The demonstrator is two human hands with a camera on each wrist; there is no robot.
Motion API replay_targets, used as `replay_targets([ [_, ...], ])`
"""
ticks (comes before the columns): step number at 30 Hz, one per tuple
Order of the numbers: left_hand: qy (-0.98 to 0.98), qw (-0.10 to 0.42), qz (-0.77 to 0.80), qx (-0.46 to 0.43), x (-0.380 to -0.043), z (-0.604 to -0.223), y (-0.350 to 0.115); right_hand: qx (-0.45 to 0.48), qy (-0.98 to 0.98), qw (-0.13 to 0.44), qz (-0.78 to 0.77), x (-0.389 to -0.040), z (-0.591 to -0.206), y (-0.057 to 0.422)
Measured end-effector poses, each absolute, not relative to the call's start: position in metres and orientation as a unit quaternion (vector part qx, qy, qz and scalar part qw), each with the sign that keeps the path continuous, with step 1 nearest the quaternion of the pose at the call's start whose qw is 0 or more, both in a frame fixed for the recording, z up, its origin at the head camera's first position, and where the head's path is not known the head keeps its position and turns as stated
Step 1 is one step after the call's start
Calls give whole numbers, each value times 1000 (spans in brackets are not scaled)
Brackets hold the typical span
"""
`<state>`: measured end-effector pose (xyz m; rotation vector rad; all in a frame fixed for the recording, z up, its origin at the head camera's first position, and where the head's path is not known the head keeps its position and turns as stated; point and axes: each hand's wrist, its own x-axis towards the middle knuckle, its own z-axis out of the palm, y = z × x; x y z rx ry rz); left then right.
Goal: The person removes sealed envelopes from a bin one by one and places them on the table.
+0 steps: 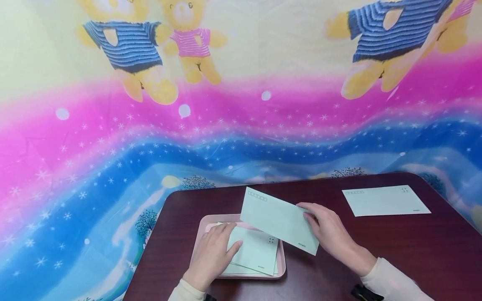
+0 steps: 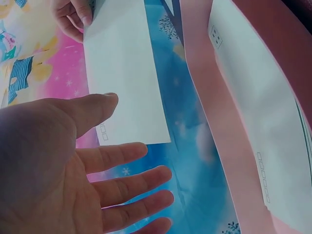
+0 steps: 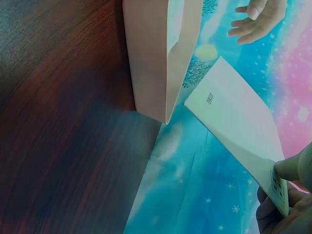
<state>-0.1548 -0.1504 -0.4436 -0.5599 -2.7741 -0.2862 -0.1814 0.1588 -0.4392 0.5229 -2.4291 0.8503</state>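
No words or numbers can be read: the held envelope (image 1: pixel 279 220), the top envelope (image 1: pixel 256 251) in the pink tray (image 1: pixel 222 217) and the loose envelope (image 1: pixel 385 202) on the bench (image 1: pixel 316 284) each bear a short line of dark print too small to make out. Each also carries a row of little outlined boxes (image 1: pixel 257 196) near one corner and a small square of dark marks (image 1: pixel 404 190) at another, the held one's visible in the right wrist view.
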Motion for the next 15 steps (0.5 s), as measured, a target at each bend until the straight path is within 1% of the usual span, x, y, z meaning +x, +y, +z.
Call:
replay_targets([
  [11,-965,139,-99,-200,-155,-443,-144,183,-897,259,309,-179,-439,170],
  [15,-966,134,-99,-196,-156,-443,-142,179,-900,251,309,-178,-440,173],
])
